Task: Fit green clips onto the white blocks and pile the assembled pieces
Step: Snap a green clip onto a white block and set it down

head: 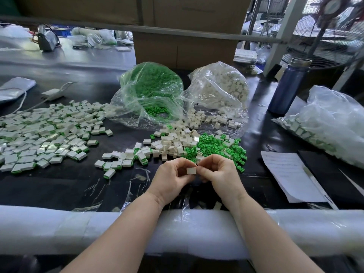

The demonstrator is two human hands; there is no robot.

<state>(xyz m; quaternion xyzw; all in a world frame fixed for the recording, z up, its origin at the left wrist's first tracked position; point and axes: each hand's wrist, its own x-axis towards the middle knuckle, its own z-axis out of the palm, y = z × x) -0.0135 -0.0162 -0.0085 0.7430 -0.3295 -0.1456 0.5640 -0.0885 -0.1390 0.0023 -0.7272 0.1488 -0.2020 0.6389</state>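
- A black table (59, 186) in a cluttered workshop, with a white foam-padded rail (59, 229) along its near edge and cardboard boxes (185, 50) behind.
- Far right, a large clear bag (332, 123) of finished white-and-green pieces lies on its side.
- At the back, two open clear bags: the green bag (149, 91) full of clips, and just right of it the white bag (218, 89) full of blocks, both spilling toward the front.
- Left, a wide pile (45, 133) of assembled pieces, too many to count: flat white rectangles, each with a green edge showing along one side.
- Centre, a loose heap of plain blocks (173, 142), small, white and boxy, touching a heap of bright green clips (218, 146) on its right; neither can be counted.
- Just in front of the blocks, a short scatter of about a dozen finished pieces (120, 160).
- One blue bottle (287, 87) stands right of the white bag.
- One sheet of paper (289, 174) lies front right; its writing is too blurred to read.
- The left hand (171, 178) and right hand (218, 174) meet above the table's near edge, fingers curled, pinching one block (191, 170) between them; its flat white face is toward the camera, and any clip on it cannot be seen.
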